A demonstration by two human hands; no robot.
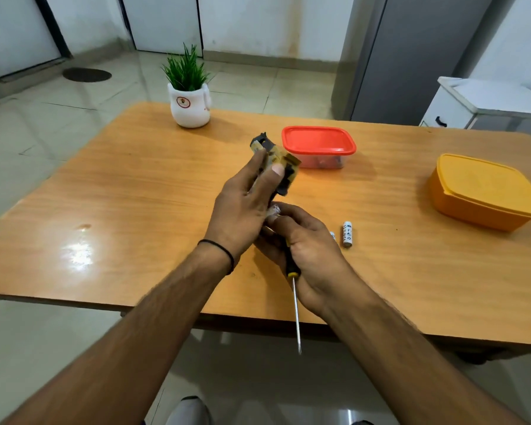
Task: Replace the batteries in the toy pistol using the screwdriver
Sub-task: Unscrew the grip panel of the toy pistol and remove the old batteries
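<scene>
Two white batteries are counted on the wooden table. The first battery lies in full view just right of the right hand. The second battery shows only its end; the rest is hidden behind that hand. We also record one toy pistol, one screwdriver, two lidded food boxes and one potted plant.

The toy pistol is black with yellow panels. The left hand holds it up over the middle of the table, fingers wrapped round it and thumb pressed on its side. One black end juts past the fingertips. That hand covers much of the body, and we cannot make out the battery compartment.

The right hand clasps the screwdriver's black-and-yellow handle in its palm. The metal shaft points back toward the person, past the table's near edge. Its fingertips meet a small white item beside the left hand; we cannot tell what it is.

The red-lidded box stands beyond the pistol, its contents unclear. The orange box stands well apart at the right.
</scene>
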